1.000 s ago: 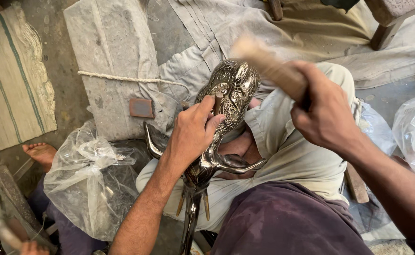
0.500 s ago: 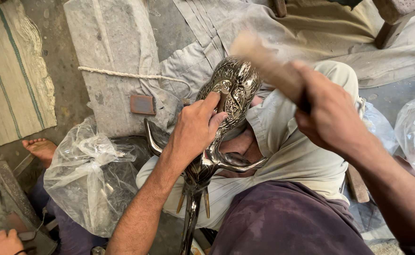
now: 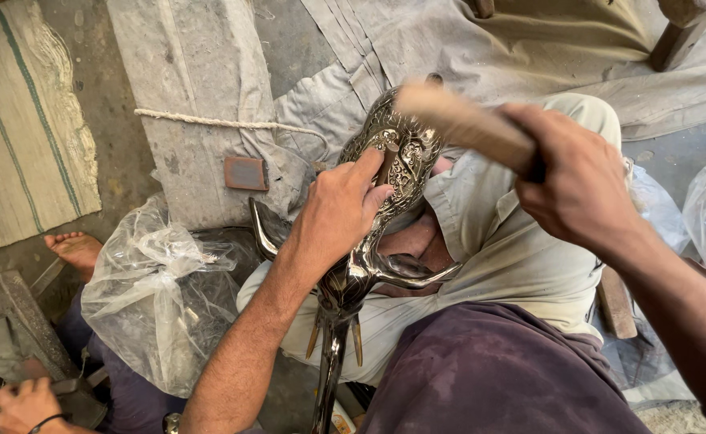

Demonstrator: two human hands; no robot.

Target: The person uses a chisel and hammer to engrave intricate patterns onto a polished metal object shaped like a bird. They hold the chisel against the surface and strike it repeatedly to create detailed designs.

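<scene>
An ornate dark metal figure (image 3: 397,157) with curved horn-like parts and engraved patterns rests across my lap. My left hand (image 3: 337,213) grips its middle, fingers wrapped over the engraved body, thumb pressed near the top. My right hand (image 3: 582,185) is closed around the dark handle of a wooden tool (image 3: 461,120), whose pale blurred head hangs just above the upper end of the figure.
A crumpled clear plastic bag (image 3: 156,297) lies to the left of my knee. Another person's bare foot (image 3: 75,249) and hand (image 3: 15,406) show at lower left. A small brown block (image 3: 246,173) and a rope (image 3: 224,123) lie on grey cloth.
The wooden tool's head has come down closer to the top of the figure. The other person's hand at lower left has shifted.
</scene>
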